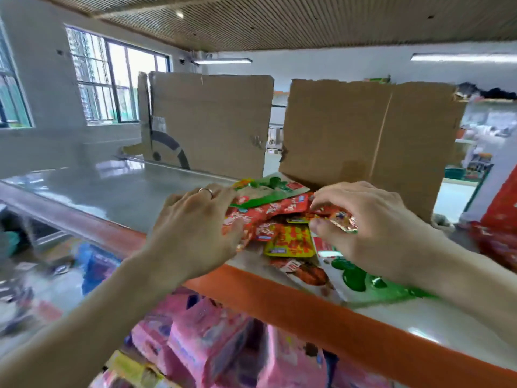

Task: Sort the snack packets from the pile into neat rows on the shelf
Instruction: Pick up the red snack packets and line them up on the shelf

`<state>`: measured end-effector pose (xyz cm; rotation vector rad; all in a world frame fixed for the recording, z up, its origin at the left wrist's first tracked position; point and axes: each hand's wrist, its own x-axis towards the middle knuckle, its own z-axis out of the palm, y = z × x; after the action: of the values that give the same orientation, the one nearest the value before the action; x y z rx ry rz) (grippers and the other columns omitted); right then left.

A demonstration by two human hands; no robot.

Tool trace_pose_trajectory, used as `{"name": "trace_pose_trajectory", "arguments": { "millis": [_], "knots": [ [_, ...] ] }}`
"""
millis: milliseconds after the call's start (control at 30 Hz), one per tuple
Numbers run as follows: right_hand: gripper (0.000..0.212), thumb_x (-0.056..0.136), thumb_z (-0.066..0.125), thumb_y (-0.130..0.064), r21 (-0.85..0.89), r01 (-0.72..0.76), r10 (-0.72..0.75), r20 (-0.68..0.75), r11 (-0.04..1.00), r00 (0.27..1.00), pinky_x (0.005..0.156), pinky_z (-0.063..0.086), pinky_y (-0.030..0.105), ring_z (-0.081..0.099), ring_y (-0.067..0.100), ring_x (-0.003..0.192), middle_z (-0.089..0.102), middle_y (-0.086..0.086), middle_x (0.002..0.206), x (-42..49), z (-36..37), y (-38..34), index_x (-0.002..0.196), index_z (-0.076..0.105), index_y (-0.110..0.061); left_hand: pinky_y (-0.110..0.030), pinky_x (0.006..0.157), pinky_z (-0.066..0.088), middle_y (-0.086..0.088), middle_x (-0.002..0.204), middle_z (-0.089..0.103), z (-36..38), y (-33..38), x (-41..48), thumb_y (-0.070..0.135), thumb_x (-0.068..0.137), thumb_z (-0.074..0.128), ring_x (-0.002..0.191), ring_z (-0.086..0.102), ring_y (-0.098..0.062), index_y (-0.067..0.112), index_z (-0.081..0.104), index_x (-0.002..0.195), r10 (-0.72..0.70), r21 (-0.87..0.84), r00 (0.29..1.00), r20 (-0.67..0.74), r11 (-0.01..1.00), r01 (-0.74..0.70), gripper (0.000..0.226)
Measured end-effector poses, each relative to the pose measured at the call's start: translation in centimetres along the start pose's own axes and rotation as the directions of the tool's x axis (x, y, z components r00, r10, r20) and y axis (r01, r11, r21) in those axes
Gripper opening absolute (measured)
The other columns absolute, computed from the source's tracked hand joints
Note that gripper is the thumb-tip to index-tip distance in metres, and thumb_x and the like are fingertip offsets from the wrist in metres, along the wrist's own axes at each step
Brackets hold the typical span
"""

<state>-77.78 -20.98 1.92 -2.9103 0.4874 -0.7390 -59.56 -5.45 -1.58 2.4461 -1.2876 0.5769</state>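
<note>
Pile of snack packets (291,242) lies jumbled at the shelf (112,197) front edge; no rows visible, so sorting looks barely begun. Left hand (195,222) grips red packets (268,210) at the pile's left; right hand (369,219) pinches a small foil packet (344,221).

Both hands reach forward, knuckles up, near each other.
The left hand (195,228), a ring (206,191) on one finger, curls fingers and thumb round a red packet (251,217). The right hand (372,225) pinches a small packet (343,222) between thumb and bent fingers. Both forearms are bare and angle inward.
</note>
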Motion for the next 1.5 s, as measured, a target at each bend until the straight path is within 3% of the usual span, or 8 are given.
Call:
{"name": "trace_pose_trajectory", "arguments": {
  "millis": [367,500,733,933,1133,1233,1367,1500],
  "knots": [
    [0.027,0.094,0.049,-0.052,-0.061,0.019,-0.012,0.114,0.998,0.993,0.095,0.021,0.028,0.042,-0.003,0.11,0.056,-0.024,0.114,5.7,3.5,-4.7,0.112,0.06,-0.037,-0.037,0.087,0.051,0.02,0.104,0.062,0.8,-7.3,2.2,0.099,0.055,0.033,0.091,0.059,-0.004,0.04,0.056,0.114,0.039,-0.236,0.967,0.252,0.971,0.022,0.086],
    [0.028,0.093,0.049,-0.055,-0.107,-0.035,0.051,0.154,0.994,0.987,0.104,0.025,0.038,0.031,0.002,0.122,0.053,-0.023,0.122,6.0,4.9,-5.3,0.11,0.061,-0.037,-0.04,0.094,0.04,0.019,0.106,0.061,0.6,-6.6,2.5,0.103,0.053,0.023,0.095,0.057,-0.009,0.037,0.055,0.116,0.088,-0.09,0.965,0.247,0.994,-0.067,0.097],
    [0.032,0.092,0.052,-0.053,-0.071,-0.131,0.142,0.182,0.989,0.973,0.113,0.019,0.047,0.018,0.002,0.126,0.042,-0.027,0.135,4.9,5.1,-5.4,0.122,0.057,-0.043,-0.038,0.096,0.043,0.014,0.111,0.058,0.7,-5.6,3.3,0.077,0.07,0.062,0.1,0.055,-0.012,0.034,0.052,0.124,0.116,-0.251,0.95,0.29,0.967,-0.041,0.07],
    [0.018,0.091,0.05,-0.055,0.003,-0.189,0.188,0.094,0.982,0.978,0.11,0.027,0.045,0.029,0.002,0.116,0.051,-0.024,0.118,3.5,4.3,-5.9,0.099,0.058,-0.041,-0.026,0.077,0.043,0.015,0.11,0.058,0.9,-6.3,3.1,0.065,0.066,0.077,0.094,0.054,-0.005,0.034,0.054,0.121,0.075,-0.473,0.98,0.186,0.881,0.022,0.067],
    [0.042,0.093,0.046,-0.058,0.259,-0.163,0.145,0.087,0.952,0.986,0.074,0.047,0.023,0.06,-0.001,0.076,0.066,-0.018,0.075,2.5,4.1,-7.1,0.081,0.068,-0.025,-0.028,0.055,0.051,0.012,0.092,0.062,-0.4,-4.3,2.5,0.068,0.062,0.075,0.076,0.065,-0.007,0.033,0.059,0.095,0.07,-0.79,0.99,0.12,0.61,0.052,0.051],
    [0.05,0.096,0.046,-0.055,0.454,-0.153,0.123,0.097,0.878,0.988,0.066,0.045,0.048,0.059,0.028,0.068,0.065,0.008,0.074,2.3,3.6,-7.3,0.084,0.065,-0.011,-0.029,0.053,0.055,0.003,0.076,0.07,-1.2,-2.6,2.3,0.066,0.061,0.071,0.058,0.069,-0.013,0.021,0.066,0.093,0.061,-0.902,0.989,0.133,0.422,0.095,0.055],
    [0.035,0.094,0.051,-0.043,0.529,-0.172,0.16,0.068,0.831,0.985,0.074,0.047,0.06,0.06,0.036,0.073,0.065,0.022,0.087,2.0,3.3,-6.3,0.095,0.068,-0.013,-0.054,0.085,0.057,-0.018,0.092,0.071,-0.8,-1.8,2.3,0.062,0.078,0.059,0.088,0.068,-0.036,0.01,0.072,0.093,0.1,-0.951,0.972,0.21,0.252,0.18,0.056],
    [0.019,0.1,0.053,-0.029,0.531,-0.216,0.214,0.067,0.82,0.975,0.065,0.049,0.054,0.058,0.039,0.068,0.07,0.015,0.084,0.7,2.9,-4.7,0.095,0.072,-0.03,-0.038,0.077,0.051,-0.006,0.094,0.074,-0.2,-1.0,2.5,0.026,0.093,0.064,0.095,0.067,-0.026,0.017,0.067,0.1,0.019,-0.969,0.974,0.226,0.112,0.222,0.013]
  ]
}}
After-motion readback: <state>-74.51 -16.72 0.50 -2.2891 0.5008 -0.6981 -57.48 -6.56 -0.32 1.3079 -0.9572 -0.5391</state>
